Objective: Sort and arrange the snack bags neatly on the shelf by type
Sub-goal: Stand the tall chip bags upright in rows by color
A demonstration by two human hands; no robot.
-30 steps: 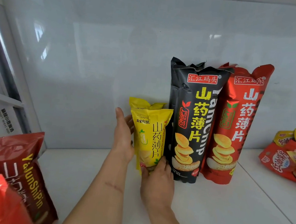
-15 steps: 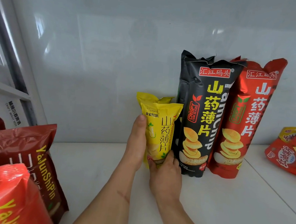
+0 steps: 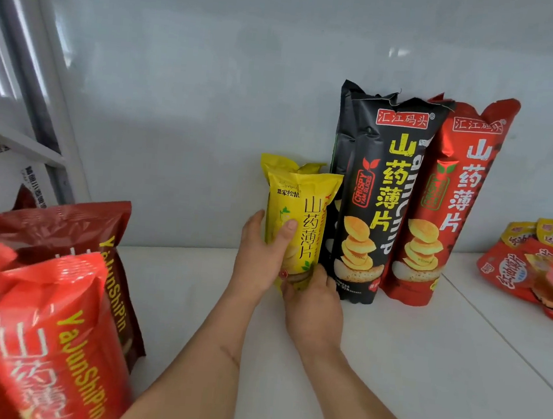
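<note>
A small yellow snack bag (image 3: 305,212) stands upright on the white shelf (image 3: 387,372), with a second yellow bag (image 3: 273,161) just behind it. My left hand (image 3: 260,255) grips the front bag's left side, thumb across its face. My right hand (image 3: 313,304) holds the bag's bottom edge. Directly right of it stand tall black bags (image 3: 374,191) and a tall red bag (image 3: 451,199), all leaning on the back wall.
Bright red (image 3: 39,338) and dark red (image 3: 64,226) chip bags stand at the near left. A heap of small red and yellow packets (image 3: 540,261) lies at the far right. A metal shelf post (image 3: 35,68) rises on the left.
My left thumb has come round onto the yellow bag's front. Both hands stay on the bag beside the black bags. The view has shifted, showing more of the red bags at the left.
</note>
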